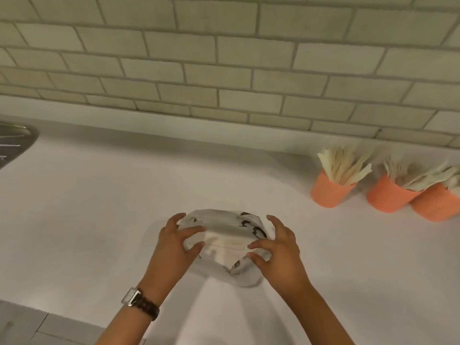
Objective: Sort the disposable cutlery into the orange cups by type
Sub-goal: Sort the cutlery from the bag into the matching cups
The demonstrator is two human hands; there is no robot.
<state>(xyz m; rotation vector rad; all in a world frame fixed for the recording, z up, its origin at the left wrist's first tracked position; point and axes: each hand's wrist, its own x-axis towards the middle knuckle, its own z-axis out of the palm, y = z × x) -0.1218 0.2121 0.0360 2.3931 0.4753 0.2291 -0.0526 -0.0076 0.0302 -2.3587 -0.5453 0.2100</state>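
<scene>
Between left hand [177, 241] and right hand [278, 250], fingers pinching its edges, white bag [224, 235]; orange cups [331, 189] well apart.

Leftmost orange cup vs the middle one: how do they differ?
The leftmost orange cup stands clear of its neighbours; the middle orange cup touches or overlaps the rightmost orange cup. The leftmost cup's cutlery looks flat and blade-like; the middle cup's looks pronged like forks, though blurred. Both are orange, textured, tilted in this wide view, and full of pale disposable cutlery.

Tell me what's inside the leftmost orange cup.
The leftmost orange cup holds a fanned bunch of cream disposable cutlery, sticking out above the rim. The type is too blurred to tell, and the cup wall hides the lower ends.
</scene>
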